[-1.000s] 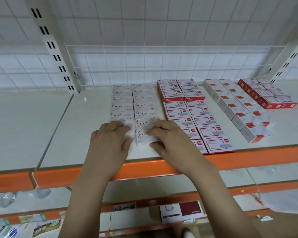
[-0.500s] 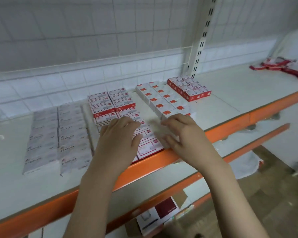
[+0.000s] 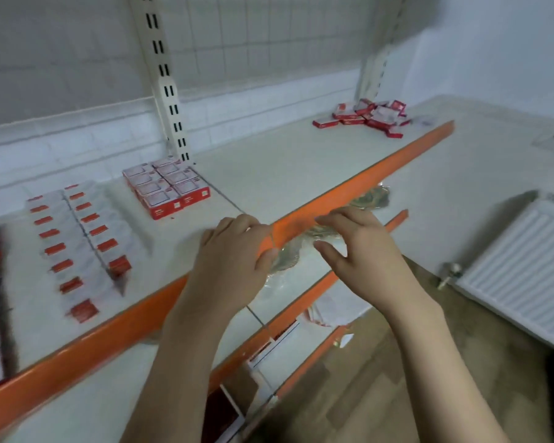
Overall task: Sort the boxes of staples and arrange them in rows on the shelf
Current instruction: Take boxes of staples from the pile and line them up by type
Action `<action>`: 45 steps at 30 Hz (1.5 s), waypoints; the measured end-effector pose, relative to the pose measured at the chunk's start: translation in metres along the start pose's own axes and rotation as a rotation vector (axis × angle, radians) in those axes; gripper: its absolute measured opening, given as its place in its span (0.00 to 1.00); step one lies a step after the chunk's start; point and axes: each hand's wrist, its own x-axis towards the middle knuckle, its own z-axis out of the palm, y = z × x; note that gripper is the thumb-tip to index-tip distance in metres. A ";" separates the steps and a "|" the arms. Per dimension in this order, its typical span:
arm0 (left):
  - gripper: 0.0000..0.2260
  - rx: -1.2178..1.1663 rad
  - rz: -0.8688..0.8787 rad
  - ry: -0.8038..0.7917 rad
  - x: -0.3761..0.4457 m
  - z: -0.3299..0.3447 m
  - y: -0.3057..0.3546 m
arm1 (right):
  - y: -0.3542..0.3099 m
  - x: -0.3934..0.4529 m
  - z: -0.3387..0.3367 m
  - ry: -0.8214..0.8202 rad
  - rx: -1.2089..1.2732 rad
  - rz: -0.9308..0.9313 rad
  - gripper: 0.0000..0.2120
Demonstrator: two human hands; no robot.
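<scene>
Two hands, left hand [image 3: 234,251] and right hand [image 3: 359,247], hover spread and empty at the shelf [image 3: 285,174] edge. We judge the loose boxes [image 3: 370,116] at its far end come next: reach, gather, sort.

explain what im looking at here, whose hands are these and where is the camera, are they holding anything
There is no machine: a person wears a camera on the head, looking down at their own bare arms. The left hand and right hand hang in front of the orange shelf edge, fingers loosely bent, holding nothing. On the shelf, neat rows of white staple boxes lie at the left, beside a tidy red block of boxes. Far along the shelf sits an unsorted red pile, probably next to be arranged.
</scene>
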 end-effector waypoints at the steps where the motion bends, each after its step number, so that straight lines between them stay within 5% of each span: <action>1: 0.14 0.003 0.009 -0.005 0.013 0.009 0.016 | 0.020 0.001 -0.008 -0.004 -0.010 0.022 0.15; 10: 0.16 0.034 0.081 -0.109 0.098 0.072 0.103 | 0.148 0.018 -0.040 -0.012 -0.012 0.130 0.16; 32: 0.18 -0.039 0.142 -0.163 0.380 0.179 0.139 | 0.351 0.201 -0.039 -0.014 -0.098 0.257 0.17; 45: 0.25 -0.027 -0.147 -0.083 0.475 0.236 0.164 | 0.451 0.280 -0.036 -0.102 -0.033 0.170 0.18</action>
